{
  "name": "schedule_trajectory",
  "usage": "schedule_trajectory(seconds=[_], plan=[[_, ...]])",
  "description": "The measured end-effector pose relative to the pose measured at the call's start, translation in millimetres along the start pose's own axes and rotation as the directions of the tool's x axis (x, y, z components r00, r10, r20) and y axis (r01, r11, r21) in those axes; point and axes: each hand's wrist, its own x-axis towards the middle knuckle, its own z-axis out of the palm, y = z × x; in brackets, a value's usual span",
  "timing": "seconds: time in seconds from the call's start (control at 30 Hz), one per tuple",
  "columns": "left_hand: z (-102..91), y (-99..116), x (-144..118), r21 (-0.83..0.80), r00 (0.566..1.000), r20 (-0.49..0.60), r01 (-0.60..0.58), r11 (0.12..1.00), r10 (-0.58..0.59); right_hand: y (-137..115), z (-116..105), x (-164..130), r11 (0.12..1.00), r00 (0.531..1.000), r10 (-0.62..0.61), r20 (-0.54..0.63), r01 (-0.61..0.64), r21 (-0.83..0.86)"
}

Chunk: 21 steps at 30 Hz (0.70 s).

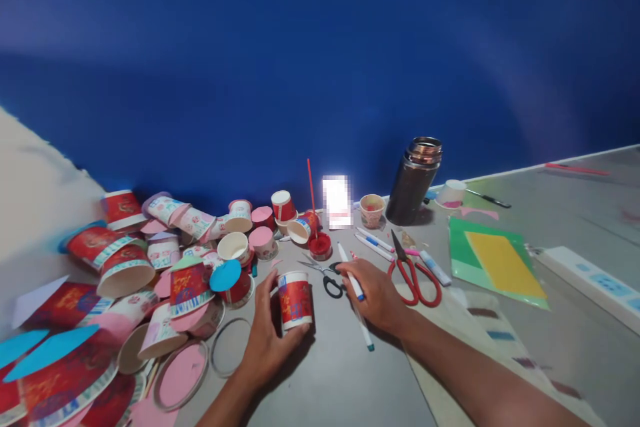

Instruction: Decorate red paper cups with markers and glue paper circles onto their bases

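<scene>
Red paper cup (295, 300) stands upright on the grey table (340, 380), just below frame centre; I see my left hand (267, 340) wrapped around its lower side from the left, fingers closed on it. My right hand (375, 297) lies palm down just right of the cup, apart from it, fingers curled over a white pen (350, 275) with a blue band; whether they actually clamp the pen I cannot tell. A second pen (364, 330) with a teal tip shows below that hand. Small black scissors (325, 277) lie between cup and right hand, handles touching the fingertips. Red scissors (413, 273) lie just right of the hand, with several markers (375, 243) above them. At centre I note a red lid (320, 245) with a red stick (311, 190) rising beside it. A dark metal flask (415, 180) stands upright right of centre, and a small cup (371, 210) sits to its left. Green and yellow sheets (493, 260) lie at right, a white strip (590, 283) beyond them. A heap of cups (150, 260), most tipped over, fills the left of the frame, with pink discs (183, 373), blue ovals (50, 347) and a ring (230, 347) in the lower left. A blue wall (320, 47) fills the upper frame.
</scene>
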Motion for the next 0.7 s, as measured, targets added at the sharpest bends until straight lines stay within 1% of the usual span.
schedule_trajectory(seconds=[0.13,0.2,0.27,0.33,0.4,0.43,0.47,0.57,0.6,0.7], plan=[[-3.8,4,2,-0.129,0.996,-0.022,0.079,0.988,-0.082,0,-3,2,1.0,1.0,-0.002,0.019,0.002,0.003],[-4.6,5,3,-0.227,0.994,-0.039,0.095,0.969,-0.106,2,-6,2,1.0,1.0,-0.018,0.016,0.018,0.001],[-4.4,6,4,-0.363,0.991,-0.033,0.111,0.925,-0.131,5,-10,1,1.0,1.0,-0.031,-0.007,0.031,0.001],[-3.5,7,5,-0.541,0.983,0.046,0.176,0.823,-0.179,10,-15,1,0.999,0.999,-0.034,-0.039,0.035,0.008],[-2.3,8,5,-0.697,0.958,0.182,0.285,0.658,-0.222,14,-18,0,0.999,0.998,-0.04,-0.055,0.041,0.017],[-1.8,10,5,-0.748,0.945,0.234,0.325,0.579,-0.228,16,-19,-1,0.999,0.999,-0.032,-0.044,0.033,0.02],[-1.3,12,5,-0.787,0.937,0.261,0.345,0.512,-0.23,18,-19,-2,0.999,0.999,-0.036,-0.029,0.037,0.021],[-0.7,18,4,-0.81,0.889,0.392,0.455,0.369,-0.235,21,-18,-7,1.0,1.0,-0.005,0.024,0.006,-0.013],[-1.0,19,4,-0.818,0.881,0.416,0.471,0.33,-0.226,21,-17,-10,1.0,0.999,-0.005,0.042,0.006,-0.025],[-3.2,20,5,-0.822,0.86,0.48,0.51,0.253,-0.174,21,-15,-15,0.997,0.997,-0.04,0.065,0.044,-0.066]])
